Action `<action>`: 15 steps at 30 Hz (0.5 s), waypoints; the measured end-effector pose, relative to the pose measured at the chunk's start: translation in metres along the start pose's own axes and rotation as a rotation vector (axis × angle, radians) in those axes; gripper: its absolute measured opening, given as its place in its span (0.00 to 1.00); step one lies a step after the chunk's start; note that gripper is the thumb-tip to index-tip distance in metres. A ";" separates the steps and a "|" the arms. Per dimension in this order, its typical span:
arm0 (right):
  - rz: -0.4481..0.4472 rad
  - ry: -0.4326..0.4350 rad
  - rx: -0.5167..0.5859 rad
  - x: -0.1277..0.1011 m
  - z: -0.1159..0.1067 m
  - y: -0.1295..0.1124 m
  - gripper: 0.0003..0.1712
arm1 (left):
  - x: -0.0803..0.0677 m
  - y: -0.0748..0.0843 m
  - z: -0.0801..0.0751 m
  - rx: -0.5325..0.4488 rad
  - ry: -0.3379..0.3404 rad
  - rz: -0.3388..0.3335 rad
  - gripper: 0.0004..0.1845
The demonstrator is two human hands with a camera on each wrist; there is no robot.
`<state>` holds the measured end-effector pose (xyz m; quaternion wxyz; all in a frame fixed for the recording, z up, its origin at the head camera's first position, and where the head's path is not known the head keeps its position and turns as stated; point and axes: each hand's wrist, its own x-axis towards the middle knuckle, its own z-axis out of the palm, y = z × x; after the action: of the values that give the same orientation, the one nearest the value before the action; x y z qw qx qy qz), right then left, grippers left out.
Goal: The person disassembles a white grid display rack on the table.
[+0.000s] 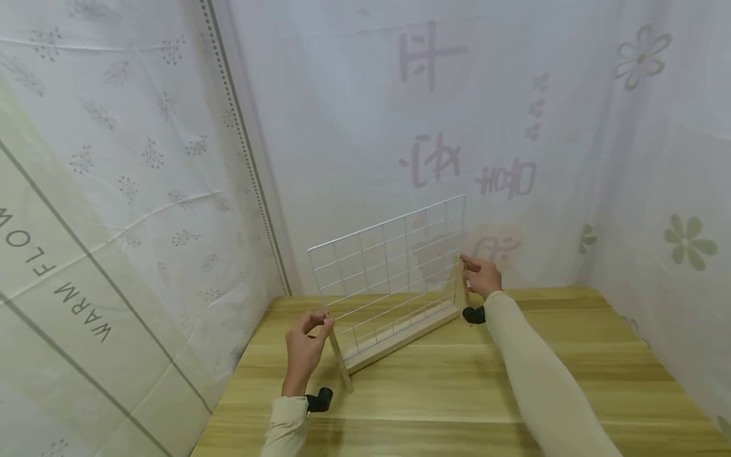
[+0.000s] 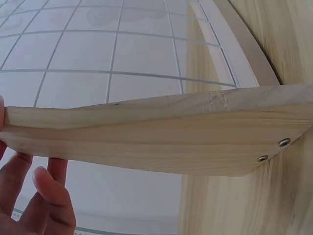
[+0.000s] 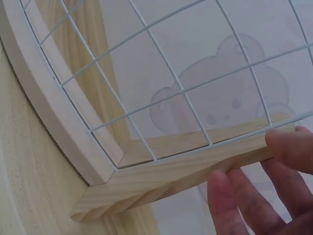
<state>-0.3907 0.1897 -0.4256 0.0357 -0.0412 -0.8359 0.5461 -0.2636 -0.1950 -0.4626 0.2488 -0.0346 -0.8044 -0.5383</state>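
A white wire grid panel (image 1: 388,222) stands on the table, slotted into a wooden frame with a long base bar (image 1: 402,339). My left hand (image 1: 304,349) pinches the upper end of the frame's left wooden side piece (image 2: 146,142). Two screws (image 2: 284,142) show near the lower end of that piece. At the other side, my right hand (image 1: 484,277) grips the upper part of the right wooden side piece (image 3: 161,177), thumb on one edge and fingers beneath. The rack sits at a slant, its right end farther from me.
The rack stands on a wood-grain table (image 1: 434,393). White printed curtains (image 1: 342,127) hang behind it, with more cloth on the left (image 1: 143,222) and right (image 1: 657,158). A black wrist camera (image 1: 320,400) juts from the left wrist, another black one (image 1: 473,315) from the right.
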 end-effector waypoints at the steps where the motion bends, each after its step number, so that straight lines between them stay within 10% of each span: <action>1: -0.008 -0.028 0.000 0.000 0.000 0.001 0.29 | -0.001 0.003 0.000 -0.008 0.005 0.010 0.07; 15: -0.129 -0.258 -0.039 0.002 0.004 0.015 0.42 | -0.013 0.008 -0.002 -0.026 0.044 0.015 0.07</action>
<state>-0.3922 0.1923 -0.4413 -0.0376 0.0824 -0.8451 0.5269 -0.2489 -0.1909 -0.4612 0.2700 -0.0319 -0.7914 -0.5475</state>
